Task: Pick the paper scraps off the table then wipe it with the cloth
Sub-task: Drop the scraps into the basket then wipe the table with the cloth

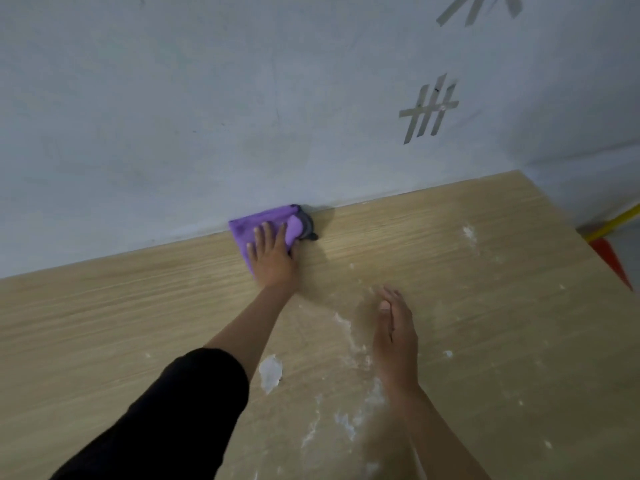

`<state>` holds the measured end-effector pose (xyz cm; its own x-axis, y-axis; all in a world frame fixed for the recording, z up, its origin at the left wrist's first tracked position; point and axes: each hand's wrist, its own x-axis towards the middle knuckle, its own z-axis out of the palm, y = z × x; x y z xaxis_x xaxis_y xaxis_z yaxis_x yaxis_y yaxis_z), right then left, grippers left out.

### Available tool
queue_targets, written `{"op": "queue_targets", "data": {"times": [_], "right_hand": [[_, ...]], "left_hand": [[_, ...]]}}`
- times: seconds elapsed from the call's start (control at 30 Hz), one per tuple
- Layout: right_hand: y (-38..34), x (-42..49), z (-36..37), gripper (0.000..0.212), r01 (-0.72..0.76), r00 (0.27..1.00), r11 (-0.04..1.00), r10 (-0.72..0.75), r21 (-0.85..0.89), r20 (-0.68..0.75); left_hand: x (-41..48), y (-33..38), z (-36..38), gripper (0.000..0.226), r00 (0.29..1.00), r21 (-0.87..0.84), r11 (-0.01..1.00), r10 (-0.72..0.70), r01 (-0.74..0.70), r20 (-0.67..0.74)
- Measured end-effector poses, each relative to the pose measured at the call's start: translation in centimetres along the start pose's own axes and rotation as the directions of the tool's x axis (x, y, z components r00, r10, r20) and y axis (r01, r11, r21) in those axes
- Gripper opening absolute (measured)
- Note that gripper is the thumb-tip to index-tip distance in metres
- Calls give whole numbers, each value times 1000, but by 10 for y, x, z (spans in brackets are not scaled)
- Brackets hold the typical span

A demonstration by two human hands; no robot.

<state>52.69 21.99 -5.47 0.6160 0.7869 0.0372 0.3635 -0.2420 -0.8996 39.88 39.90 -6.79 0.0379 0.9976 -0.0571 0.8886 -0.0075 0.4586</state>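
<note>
Black sleeve (166, 410) on my left arm is nearest the lens, with the arm reaching out to the cloth (256, 225).

Status: pick-up step not finished, by my read. One big white scrap (270, 373) lies on the table (104, 323), well to the near side of the cloth and beside my left forearm. Smaller white bits (447, 354) and a streak of crumbs or smear (343, 323) lie nearer than the cloth and to its right. Another fleck (469, 233) sits far right of the cloth, about level with it. Wiping: no sign the messy patch has been covered. So most of both steps looks left to do.

Cloth: purple, folded, flat on the table, far edge against the wall (173, 116). Dark grey part (308, 228) at the cloth's right end; part of it or a separate thing, can't tell.

Grip: left hand (272, 254) lies flat on top of the cloth, fingers spread and straight, palm pressing down. Thumb is at the cloth's right edge, not clearly hooked round it. Pressing, not pinching.

Right hand (394, 327) is nearer than the cloth and to its right, over the crumbs. Fingers straight and together, edge-on to me, holding nothing I can see. Touching the table or just above it: can't tell.
</note>
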Motion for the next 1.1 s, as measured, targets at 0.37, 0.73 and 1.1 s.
{"op": "queue_targets", "data": {"times": [0.37, 0.73, 1.1], "right_hand": [[7, -13, -14, 35, -34, 999, 998, 35, 45, -31], [29, -23, -50, 66, 12, 999, 910, 1, -415, 32], [46, -50, -72, 65, 163, 970, 676, 24, -719, 242]], "left_hand": [[-57, 40, 2, 45, 888, -348, 847, 453, -403, 75], [-74, -40, -21, 53, 988, -195, 970, 154, -149, 9], [-187, 44, 0, 41, 960, -367, 905, 266, -216, 92]]}}
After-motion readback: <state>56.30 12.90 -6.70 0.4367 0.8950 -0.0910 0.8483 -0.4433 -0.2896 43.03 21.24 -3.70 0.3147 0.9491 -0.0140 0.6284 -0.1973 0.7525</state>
